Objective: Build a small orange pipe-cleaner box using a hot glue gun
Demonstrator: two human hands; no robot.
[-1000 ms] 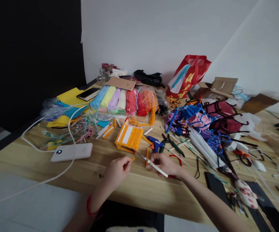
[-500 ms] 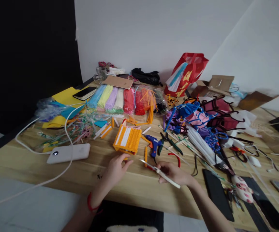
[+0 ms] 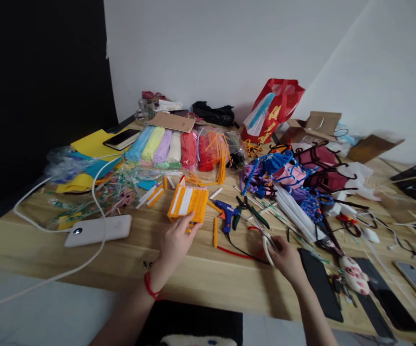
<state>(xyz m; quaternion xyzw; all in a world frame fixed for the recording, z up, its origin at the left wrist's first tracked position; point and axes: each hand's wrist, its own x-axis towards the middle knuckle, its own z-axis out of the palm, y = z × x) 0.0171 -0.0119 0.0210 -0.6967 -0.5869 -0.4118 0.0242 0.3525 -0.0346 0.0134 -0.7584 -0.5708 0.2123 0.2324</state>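
My left hand is closed on the near edge of a small box made of orange and white fuzzy pipe cleaners. Its fingertips lie over the box's lower front, and a bit of orange shows between thumb and fingers. My right hand holds scissors with white handles, blades pointing away from me toward black-handled pliers. Between the hands lie a blue glue gun, a short orange pipe cleaner strip and a red strip.
Bagged pipe cleaners in several colours lie behind the box. A white power bank with a cable is at left. Finished blue, purple and maroon pieces pile up at right, near a black phone-like slab. A red bag stands behind.
My left hand has moved forward from in front of the box onto its near edge. My right hand has carried the scissors to the right, and their blades now point away from me.
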